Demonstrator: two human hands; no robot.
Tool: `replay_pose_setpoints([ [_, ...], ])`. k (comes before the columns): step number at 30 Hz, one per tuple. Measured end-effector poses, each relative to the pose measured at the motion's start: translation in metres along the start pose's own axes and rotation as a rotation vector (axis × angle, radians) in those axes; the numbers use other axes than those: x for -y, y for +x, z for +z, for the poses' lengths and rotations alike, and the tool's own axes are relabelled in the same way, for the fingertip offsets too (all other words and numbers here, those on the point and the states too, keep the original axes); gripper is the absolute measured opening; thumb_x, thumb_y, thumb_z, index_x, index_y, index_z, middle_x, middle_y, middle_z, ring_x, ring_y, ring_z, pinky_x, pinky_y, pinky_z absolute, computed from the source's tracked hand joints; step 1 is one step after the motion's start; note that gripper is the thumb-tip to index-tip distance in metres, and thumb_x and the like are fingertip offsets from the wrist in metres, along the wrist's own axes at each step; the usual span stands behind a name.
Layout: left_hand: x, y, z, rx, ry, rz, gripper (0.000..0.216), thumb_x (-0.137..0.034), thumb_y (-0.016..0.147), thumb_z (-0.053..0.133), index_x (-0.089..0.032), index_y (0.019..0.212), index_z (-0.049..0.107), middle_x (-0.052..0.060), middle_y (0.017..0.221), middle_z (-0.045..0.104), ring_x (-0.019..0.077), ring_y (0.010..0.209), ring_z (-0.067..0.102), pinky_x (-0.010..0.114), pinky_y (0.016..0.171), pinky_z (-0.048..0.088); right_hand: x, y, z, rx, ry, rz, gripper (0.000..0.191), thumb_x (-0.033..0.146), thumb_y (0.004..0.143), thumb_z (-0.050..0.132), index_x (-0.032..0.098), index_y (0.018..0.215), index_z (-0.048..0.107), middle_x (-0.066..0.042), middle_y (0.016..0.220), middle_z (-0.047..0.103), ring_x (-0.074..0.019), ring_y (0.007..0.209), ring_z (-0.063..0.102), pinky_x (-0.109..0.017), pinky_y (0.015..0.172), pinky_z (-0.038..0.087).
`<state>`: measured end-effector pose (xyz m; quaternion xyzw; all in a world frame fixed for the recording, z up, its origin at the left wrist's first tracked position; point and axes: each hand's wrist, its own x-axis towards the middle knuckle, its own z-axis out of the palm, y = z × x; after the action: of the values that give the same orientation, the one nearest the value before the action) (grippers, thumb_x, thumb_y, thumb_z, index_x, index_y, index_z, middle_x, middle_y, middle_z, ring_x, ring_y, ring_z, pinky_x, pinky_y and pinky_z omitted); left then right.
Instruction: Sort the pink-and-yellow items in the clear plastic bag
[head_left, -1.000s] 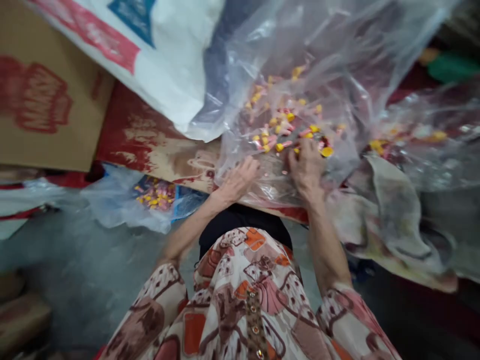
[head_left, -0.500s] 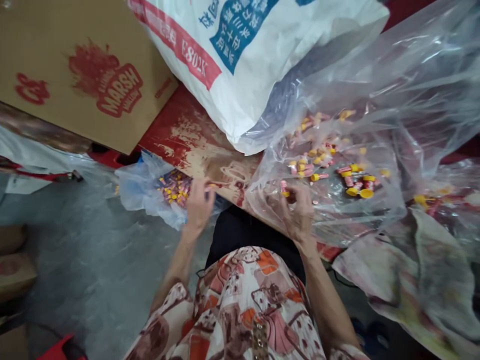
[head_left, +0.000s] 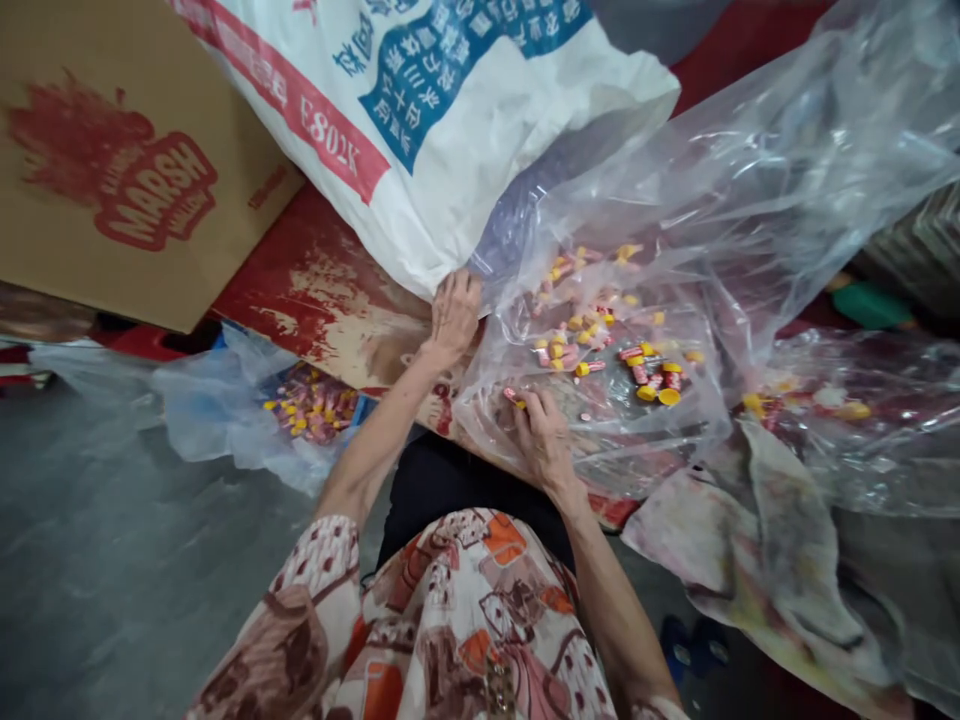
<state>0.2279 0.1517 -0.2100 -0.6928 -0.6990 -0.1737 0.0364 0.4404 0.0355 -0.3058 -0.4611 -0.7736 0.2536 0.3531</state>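
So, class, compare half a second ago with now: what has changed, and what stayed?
The left hand moved forward and rightward, from beside the lower heap of small pieces to the tip of the white sack; whether it grips is unclear. The right hand stays at the near-left side of the clear plastic, by a red-and-white piece. Carton and sack stayed put.

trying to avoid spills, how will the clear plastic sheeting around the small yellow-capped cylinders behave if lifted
The clear plastic sheeting would likely flop, since it lies in loose creases. Its gloss suggests it may be slippery. The small red-and-white cylinders with yellow caps lie loose, so they could roll or slide.
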Motion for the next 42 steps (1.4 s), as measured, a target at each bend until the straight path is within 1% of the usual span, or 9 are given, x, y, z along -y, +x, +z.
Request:
replay_pose_setpoints([
  [5, 0.017, 0.020, 0.014, 0.063, 0.078, -0.005, 0.028, 0.005, 0.104, 0.050, -0.010, 0.118, 0.069, 0.018, 0.131, 0.072, 0.0306, 0.128, 0.068, 0.043, 0.114, 0.050, 0.002, 0.001, -0.004, -0.221, 0.045, -0.036, 0.032, 0.025, 0.116, 0.046, 0.023, 0.127, 0.076, -0.015, 0.124, 0.076, -0.0281, 0.115, 0.075, -0.043, 0.099, 0.063],
  [9, 0.021, 0.016, -0.003, 0.100, -0.063, -0.010, 0.023, 0.003, 0.102, 0.056, -0.014, 0.114, 0.066, 0.013, 0.129, 0.072, 0.0259, 0.126, 0.068, 0.038, 0.115, 0.050, -0.004, 0.003, -0.007, -0.155, -0.019, 0.027, 0.033, 0.027, 0.115, 0.046, 0.022, 0.118, 0.078, -0.016, 0.115, 0.078, -0.0291, 0.103, 0.076, -0.043, 0.091, 0.063],
  [13, 0.009, -0.020, -0.027, 0.027, -0.475, -0.109, 0.026, -0.011, 0.098, 0.068, -0.018, 0.123, 0.063, 0.007, 0.116, 0.075, 0.0190, 0.099, 0.074, 0.034, 0.096, 0.060, -0.001, 0.008, -0.021, -0.144, 0.183, 0.083, 0.028, 0.036, 0.115, 0.052, 0.021, 0.115, 0.077, -0.013, 0.109, 0.079, -0.0273, 0.095, 0.074, -0.042, 0.088, 0.062],
  [18, -0.008, -0.084, -0.041, 0.372, -0.951, -0.185, 0.029, -0.040, 0.100, 0.070, -0.020, 0.121, 0.067, 0.001, 0.084, 0.074, 0.0179, 0.078, 0.074, 0.029, 0.075, 0.059, 0.019, 0.009, -0.034, -0.166, 0.500, 0.213, 0.025, 0.048, 0.107, 0.071, 0.024, 0.113, 0.072, -0.005, 0.103, 0.078, -0.0207, 0.085, 0.072, -0.036, 0.083, 0.062],
  [22, -0.006, -0.103, -0.042, 0.377, -0.942, -0.201, 0.031, -0.047, 0.098, 0.072, -0.021, 0.114, 0.070, -0.001, 0.077, 0.066, 0.0152, 0.068, 0.064, 0.026, 0.066, 0.053, 0.020, 0.006, -0.028, -0.110, 0.577, 0.232, 0.031, 0.053, 0.106, 0.071, 0.024, 0.116, 0.069, -0.006, 0.109, 0.078, -0.0207, 0.090, 0.074, -0.036, 0.087, 0.062],
  [27, -0.005, -0.115, -0.053, 0.242, -0.849, -0.247, 0.030, -0.049, 0.101, 0.070, -0.023, 0.114, 0.070, 0.005, 0.098, 0.075, 0.0172, 0.081, 0.068, 0.027, 0.072, 0.056, -0.005, 0.003, -0.017, -0.072, 0.291, 0.165, 0.027, 0.041, 0.114, 0.053, 0.022, 0.123, 0.071, -0.012, 0.119, 0.079, -0.0260, 0.107, 0.074, -0.042, 0.101, 0.061],
  [32, -0.019, -0.124, -0.034, 0.421, -0.798, -0.131, 0.027, -0.043, 0.098, 0.072, -0.021, 0.113, 0.073, 0.006, 0.107, 0.078, 0.0192, 0.092, 0.072, 0.029, 0.083, 0.060, -0.020, 0.001, -0.019, -0.037, 0.270, 0.145, 0.027, 0.038, 0.113, 0.052, 0.021, 0.126, 0.069, -0.014, 0.123, 0.078, -0.0281, 0.110, 0.073, -0.046, 0.104, 0.061],
  [37, -0.011, -0.115, -0.004, 0.357, -0.792, -0.253, 0.026, -0.043, 0.097, 0.072, -0.020, 0.111, 0.072, 0.002, 0.092, 0.074, 0.0159, 0.079, 0.066, 0.026, 0.072, 0.055, -0.012, -0.003, -0.033, 0.012, 0.422, 0.179, 0.033, 0.051, 0.110, 0.064, 0.025, 0.129, 0.068, -0.010, 0.121, 0.078, -0.0250, 0.097, 0.073, -0.042, 0.093, 0.064],
  [42, -0.003, -0.116, -0.016, 0.479, -0.909, -0.226, 0.036, -0.053, 0.099, 0.073, -0.020, 0.114, 0.072, 0.000, 0.084, 0.068, 0.0145, 0.070, 0.060, 0.025, 0.064, 0.051, 0.005, 0.001, -0.020, 0.062, 0.506, 0.164, 0.034, 0.047, 0.110, 0.064, 0.025, 0.135, 0.067, -0.010, 0.122, 0.078, -0.0239, 0.100, 0.074, -0.041, 0.095, 0.064],
])
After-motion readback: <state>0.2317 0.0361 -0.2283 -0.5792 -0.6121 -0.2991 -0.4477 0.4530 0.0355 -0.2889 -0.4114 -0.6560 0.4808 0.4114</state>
